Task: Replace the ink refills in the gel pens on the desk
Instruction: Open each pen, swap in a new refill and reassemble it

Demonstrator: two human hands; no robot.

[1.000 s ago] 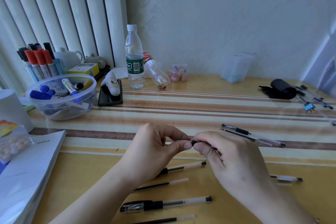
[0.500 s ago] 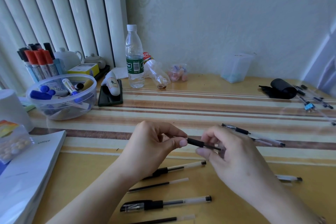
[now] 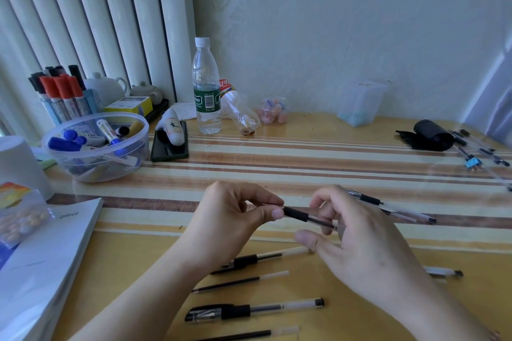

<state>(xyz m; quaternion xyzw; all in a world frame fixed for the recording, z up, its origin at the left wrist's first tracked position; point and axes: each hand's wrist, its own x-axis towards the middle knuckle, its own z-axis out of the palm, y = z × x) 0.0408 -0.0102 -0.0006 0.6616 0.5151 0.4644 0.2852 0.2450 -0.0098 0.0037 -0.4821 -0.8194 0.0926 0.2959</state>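
A gel pen [image 3: 297, 214] with a black grip is held above the desk, level and pointing left. My left hand [image 3: 235, 219] pinches its tip end between thumb and forefinger. My right hand [image 3: 363, 241] has its fingers on the clear barrel, with the thumb spread a little below it. On the desk in front lie a capped gel pen [image 3: 255, 310], an uncapped pen [image 3: 263, 257], a loose refill [image 3: 241, 281] and another refill [image 3: 249, 335]. Two more pens [image 3: 401, 210] lie behind my right hand, and one pen [image 3: 443, 271] lies to its right.
At the left stand a clear bowl of markers [image 3: 69, 171], a marker holder [image 3: 63, 97] and a white booklet [image 3: 41, 263]. A phone [image 3: 169, 151], a water bottle [image 3: 206, 91] and a clear box [image 3: 360, 102] stand further back. A black roll [image 3: 432, 135] and pen parts [image 3: 482, 155] lie far right.
My hands have drawn apart, so the pen's black grip and part of the barrel now show between them. My right thumb has come off the barrel and dropped below it.
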